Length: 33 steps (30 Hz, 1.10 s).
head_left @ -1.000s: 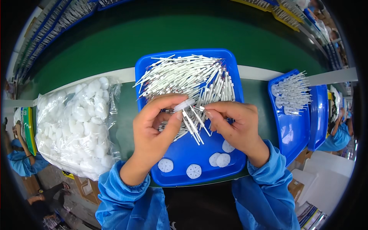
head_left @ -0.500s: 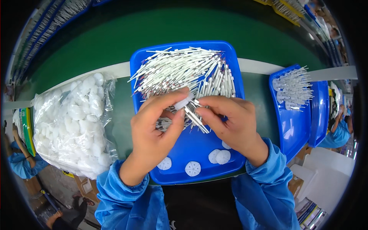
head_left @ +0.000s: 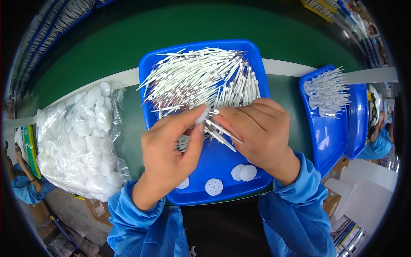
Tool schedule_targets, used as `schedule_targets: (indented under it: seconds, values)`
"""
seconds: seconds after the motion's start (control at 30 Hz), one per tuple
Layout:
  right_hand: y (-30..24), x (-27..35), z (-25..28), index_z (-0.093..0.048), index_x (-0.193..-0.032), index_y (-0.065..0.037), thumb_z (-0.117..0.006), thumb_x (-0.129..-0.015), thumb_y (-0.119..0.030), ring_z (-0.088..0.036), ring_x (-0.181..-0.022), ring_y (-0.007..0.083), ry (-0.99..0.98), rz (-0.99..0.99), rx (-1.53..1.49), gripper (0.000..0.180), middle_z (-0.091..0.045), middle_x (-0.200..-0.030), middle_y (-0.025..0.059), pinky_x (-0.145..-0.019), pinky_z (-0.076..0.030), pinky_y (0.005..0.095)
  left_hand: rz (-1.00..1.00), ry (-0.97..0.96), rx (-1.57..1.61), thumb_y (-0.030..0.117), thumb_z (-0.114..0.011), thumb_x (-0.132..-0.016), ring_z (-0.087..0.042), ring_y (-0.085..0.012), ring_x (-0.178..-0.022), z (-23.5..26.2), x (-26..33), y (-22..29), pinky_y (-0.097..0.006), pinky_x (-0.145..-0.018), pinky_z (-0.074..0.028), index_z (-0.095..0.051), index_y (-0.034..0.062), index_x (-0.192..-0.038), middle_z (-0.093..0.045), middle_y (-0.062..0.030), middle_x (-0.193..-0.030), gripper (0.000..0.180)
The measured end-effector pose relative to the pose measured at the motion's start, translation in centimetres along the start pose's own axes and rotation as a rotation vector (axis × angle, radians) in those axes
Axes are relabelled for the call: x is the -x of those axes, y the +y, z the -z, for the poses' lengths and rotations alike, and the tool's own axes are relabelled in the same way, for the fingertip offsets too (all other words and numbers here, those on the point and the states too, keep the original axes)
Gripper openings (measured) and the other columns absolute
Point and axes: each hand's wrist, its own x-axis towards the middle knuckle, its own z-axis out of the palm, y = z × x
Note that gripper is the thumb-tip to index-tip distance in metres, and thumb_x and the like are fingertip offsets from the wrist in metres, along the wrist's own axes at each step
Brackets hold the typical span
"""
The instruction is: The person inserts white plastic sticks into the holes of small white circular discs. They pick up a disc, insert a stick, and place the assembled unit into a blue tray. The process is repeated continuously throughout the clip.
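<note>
Over the blue tray (head_left: 199,198), my left hand (head_left: 167,143) pinches a white plastic disc (head_left: 203,116) by its edge, between thumb and index finger. Several thin white sticks with metal-looking sections (head_left: 220,133) stand out of the disc, pointing down to the right. My right hand (head_left: 265,135) is closed beside them, its fingertips on a thin white stick at the disc; the fingers partly hide that stick. Behind both hands, a big pile of the same sticks (head_left: 192,73) fills the tray's far part. Loose round discs with small holes (head_left: 213,187) lie in its near part.
To the left lies a clear plastic bag of white discs (head_left: 81,141). At the right, a second blue tray (head_left: 327,143) holds discs bristling with sticks (head_left: 327,92). Co-workers in blue sleeves show at the far left (head_left: 26,186) and far right (head_left: 376,145).
My right hand has turned, with its back now more toward the camera and its fingers curled closer over the sticks. The disc in my left hand has tilted more upright.
</note>
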Motion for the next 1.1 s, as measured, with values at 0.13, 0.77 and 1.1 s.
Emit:
schedule_targets:
  seconds: [0.13,0.77,1.1]
  values:
    - [0.0,0.0,-0.3,-0.078,-0.099,-0.006,-0.087,-0.081,-0.013,-0.071,-0.066,0.0194,-0.011,0.031,-0.042,0.021,-0.076,-0.080,0.0031,-0.063,-0.052,0.0329,0.023,-0.021,0.019,-0.001,-0.083,-0.090,-0.079,-0.0225,-0.085,0.0,0.5,0.3,-0.032,-0.074,-0.061,-0.080,0.0024,-0.126,-0.081,-0.0148,-0.097,0.036]
    - [-0.6,-0.4,1.3,-0.073,-0.125,-0.002,-0.084,-0.091,0.000,-0.072,-0.088,0.0097,-0.188,-0.531,-0.820,0.036,-0.076,-0.092,0.0036,-0.083,-0.058,0.0279,-0.264,-0.039,-0.126,0.000,-0.093,-0.071,-0.069,-0.0257,-0.103,1.0,-0.9,0.7,-0.033,-0.083,-0.057,-0.079,0.0031,-0.125,-0.070,-0.0143,-0.125,0.055]
    - [-0.9,-0.2,0.9,-0.070,-0.126,-0.004,-0.081,-0.093,0.002,-0.069,-0.089,0.0082,-0.207,-0.540,-0.888,0.036,-0.072,-0.096,0.0014,-0.085,-0.056,0.0279,-0.415,0.020,-0.227,0.001,-0.091,-0.065,-0.069,-0.0301,-0.103,0.3,-1.0,0.3,-0.040,-0.087,-0.056,-0.081,0.0056,-0.121,-0.073,-0.0114,-0.119,0.057]
